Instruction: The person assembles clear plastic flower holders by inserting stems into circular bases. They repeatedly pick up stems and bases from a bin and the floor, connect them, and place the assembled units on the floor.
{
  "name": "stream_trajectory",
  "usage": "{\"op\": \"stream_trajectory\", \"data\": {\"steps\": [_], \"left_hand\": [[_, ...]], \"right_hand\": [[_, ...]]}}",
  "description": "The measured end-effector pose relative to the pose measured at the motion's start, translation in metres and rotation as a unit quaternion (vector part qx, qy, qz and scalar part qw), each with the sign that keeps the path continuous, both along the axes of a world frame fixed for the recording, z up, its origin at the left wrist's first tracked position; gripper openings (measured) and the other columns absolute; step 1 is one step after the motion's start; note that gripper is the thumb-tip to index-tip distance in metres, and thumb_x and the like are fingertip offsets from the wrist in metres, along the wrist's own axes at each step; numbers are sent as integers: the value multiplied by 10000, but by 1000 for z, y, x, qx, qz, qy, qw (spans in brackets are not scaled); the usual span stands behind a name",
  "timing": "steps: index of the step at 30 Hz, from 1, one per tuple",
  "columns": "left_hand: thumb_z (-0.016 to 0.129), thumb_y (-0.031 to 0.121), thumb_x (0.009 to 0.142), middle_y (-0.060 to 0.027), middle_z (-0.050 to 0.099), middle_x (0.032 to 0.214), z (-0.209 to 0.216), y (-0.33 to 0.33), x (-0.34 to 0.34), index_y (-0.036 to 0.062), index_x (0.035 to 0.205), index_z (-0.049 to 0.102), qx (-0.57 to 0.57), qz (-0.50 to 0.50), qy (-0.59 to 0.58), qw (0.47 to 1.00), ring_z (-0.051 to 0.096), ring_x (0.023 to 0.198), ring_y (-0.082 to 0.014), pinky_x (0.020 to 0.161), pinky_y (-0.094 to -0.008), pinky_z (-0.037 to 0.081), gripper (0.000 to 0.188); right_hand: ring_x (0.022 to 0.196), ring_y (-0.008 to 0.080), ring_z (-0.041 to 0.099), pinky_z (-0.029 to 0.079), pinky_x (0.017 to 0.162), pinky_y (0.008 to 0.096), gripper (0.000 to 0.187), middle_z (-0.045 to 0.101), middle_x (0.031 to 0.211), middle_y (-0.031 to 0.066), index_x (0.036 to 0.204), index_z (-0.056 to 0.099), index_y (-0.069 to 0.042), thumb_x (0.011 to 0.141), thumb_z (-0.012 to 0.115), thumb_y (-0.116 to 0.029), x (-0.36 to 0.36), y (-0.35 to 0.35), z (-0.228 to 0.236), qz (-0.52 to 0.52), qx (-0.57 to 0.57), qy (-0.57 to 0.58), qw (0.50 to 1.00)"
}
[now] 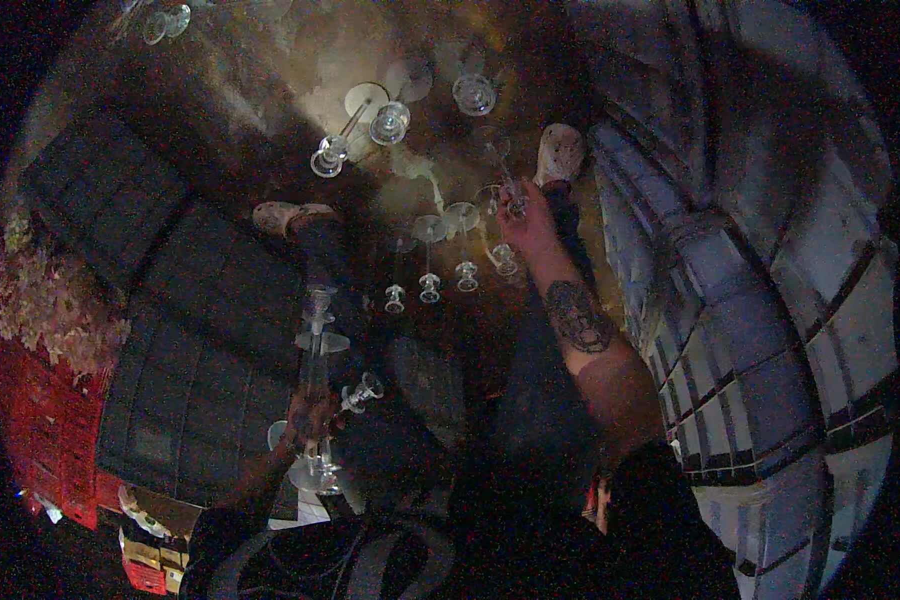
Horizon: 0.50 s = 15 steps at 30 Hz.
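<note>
Several clear glass candle holders, each with a disc base, thin stem and spool-shaped top, are gathered in my left hand (313, 418). Its fingers are wrapped round their stems, low on the left by my leg, and one holder's top (362, 393) sticks out to the right. Farther forward, my right hand (522, 218) is closed on the top of another glass candle holder (497, 158), near my right shoe. Just below that hand stands one more holder (505, 260). A short row of similar holders (429, 288) stands on the floor to its left.
More glass holders (389, 123) stand farther ahead on the stained floor (310, 60). My shoes (562, 152) flank the group. Dark crates (140, 200), pale flowers (50, 300) and a red crate (45, 420) line the left. Grey-blue panelled stacks (740, 320) rise on the right.
</note>
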<state>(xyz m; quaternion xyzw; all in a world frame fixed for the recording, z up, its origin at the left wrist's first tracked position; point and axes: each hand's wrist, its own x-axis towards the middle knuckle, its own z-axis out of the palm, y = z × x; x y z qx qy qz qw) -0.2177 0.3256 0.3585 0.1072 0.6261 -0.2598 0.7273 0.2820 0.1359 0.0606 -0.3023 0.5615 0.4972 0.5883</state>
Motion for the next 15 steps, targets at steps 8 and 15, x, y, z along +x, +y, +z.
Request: {"op": "stream_trajectory", "data": {"steps": [8, 15], "left_hand": [[555, 320, 965, -119, 641, 1025, 9, -4, 3, 91, 1252, 490, -90, 116, 94, 985, 688, 761, -284, 531, -351, 553, 372], [593, 254, 958, -134, 653, 1025, 21, 18, 67, 68, 1251, 494, 110, -362, -131, 916, 701, 694, -227, 508, -328, 553, 360]], "right_hand": [[866, 215, 629, 516, 707, 385, 214, 671, 978, 72, 1031, 619, -128, 932, 650, -316, 59, 80, 58, 16, 24, -172, 985], [867, 235, 627, 513, 729, 385, 300, 675, 993, 89, 1045, 620, -82, 935, 643, -360, 106, 123, 36, 6, 70, -228, 971]]}}
